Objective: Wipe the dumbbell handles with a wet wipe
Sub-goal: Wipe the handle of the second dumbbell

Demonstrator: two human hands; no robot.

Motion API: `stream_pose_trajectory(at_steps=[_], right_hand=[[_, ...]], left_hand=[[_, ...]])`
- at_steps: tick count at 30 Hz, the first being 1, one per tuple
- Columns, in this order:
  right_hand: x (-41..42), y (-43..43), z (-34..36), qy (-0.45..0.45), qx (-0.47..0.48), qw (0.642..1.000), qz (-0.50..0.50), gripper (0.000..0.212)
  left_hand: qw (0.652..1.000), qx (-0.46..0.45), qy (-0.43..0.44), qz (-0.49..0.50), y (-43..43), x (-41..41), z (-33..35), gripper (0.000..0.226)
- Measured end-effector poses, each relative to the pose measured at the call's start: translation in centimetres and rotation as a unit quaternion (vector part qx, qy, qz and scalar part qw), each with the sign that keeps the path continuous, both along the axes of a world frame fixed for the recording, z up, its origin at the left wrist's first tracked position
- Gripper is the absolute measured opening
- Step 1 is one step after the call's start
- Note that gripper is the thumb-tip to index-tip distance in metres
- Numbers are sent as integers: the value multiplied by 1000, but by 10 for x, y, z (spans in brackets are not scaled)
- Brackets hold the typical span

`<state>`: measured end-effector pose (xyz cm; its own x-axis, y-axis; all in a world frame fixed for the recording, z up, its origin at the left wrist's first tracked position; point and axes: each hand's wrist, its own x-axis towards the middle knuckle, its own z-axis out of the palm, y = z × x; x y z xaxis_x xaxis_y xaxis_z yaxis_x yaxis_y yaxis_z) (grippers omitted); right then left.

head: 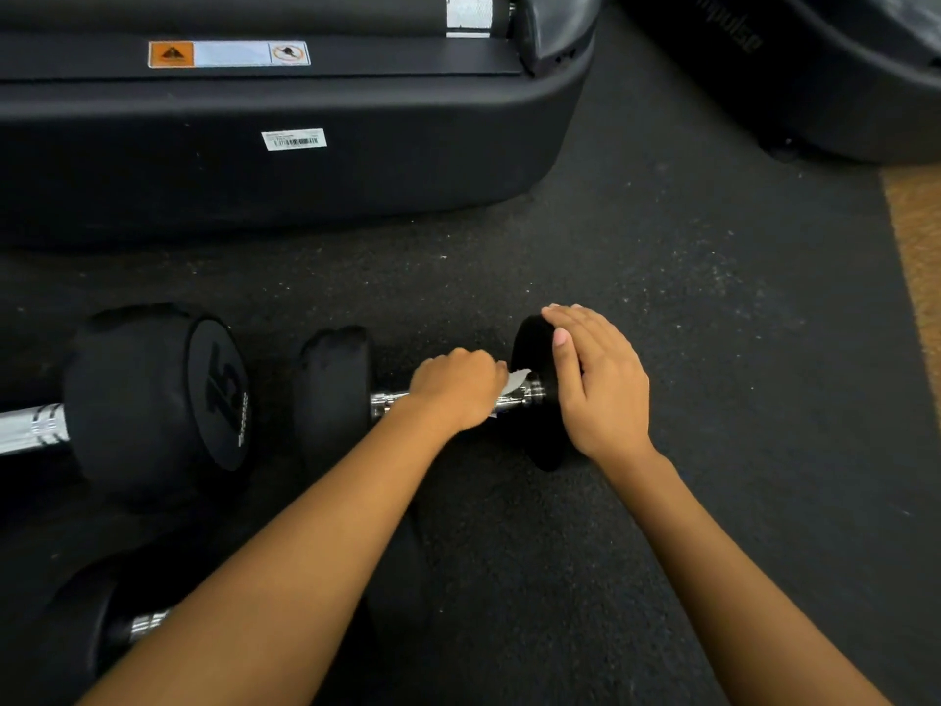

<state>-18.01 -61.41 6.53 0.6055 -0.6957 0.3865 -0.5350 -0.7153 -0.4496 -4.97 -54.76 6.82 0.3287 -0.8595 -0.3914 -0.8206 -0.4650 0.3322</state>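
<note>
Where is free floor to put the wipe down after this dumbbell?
Bare floor lies between the small dumbbell and the black machine base, and right of the right hand up to the tan strip. Left is crowded: the 15 dumbbell and another dumbbell lie close.

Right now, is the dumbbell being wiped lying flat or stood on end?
Lying flat: its handle runs level over the floor, left hand holding the wet wipe on it, right hand on one head.

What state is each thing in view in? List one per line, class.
Left hand: grips the wet wipe around the handle.
Right hand: open, resting on one end of the middle dumbbell.
wet wipe: mostly hidden under the hand.
middle dumbbell: lying down, steadied.
15 dumbbell: lying untouched.
</note>
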Motion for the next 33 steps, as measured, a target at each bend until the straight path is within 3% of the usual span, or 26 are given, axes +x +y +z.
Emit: stream_pose_trajectory(at_steps=[3, 6, 10, 15, 19, 23, 33], right_hand=[[-1, 0, 0, 7, 5, 1000, -2, 46], [-2, -1, 0, 7, 0, 1000, 1, 45], [-1, -1, 0, 1, -1, 1000, 0, 44], [1, -2, -3, 0, 0, 1000, 1, 45], [-1, -2, -3, -2, -1, 1000, 2, 44], [0, 0, -2, -5, 4, 1000, -5, 43], [-2, 0, -1, -1, -2, 1000, -8, 44]], left_hand=[[997, -31, -20, -68, -2, -17, 6, 26], [991, -94, -22, -98, 9, -16, 1, 29], [985, -150, -11, -80, 20, -11, -2, 36], [970, -222, -94, -30, 15, -30, -8, 27], [950, -292, -109, -24, 23, -34, -16, 40], [945, -303, -117, -39, 31, -31, -21, 45], [940, -320, -117, -37, 26, -36, -24, 32]])
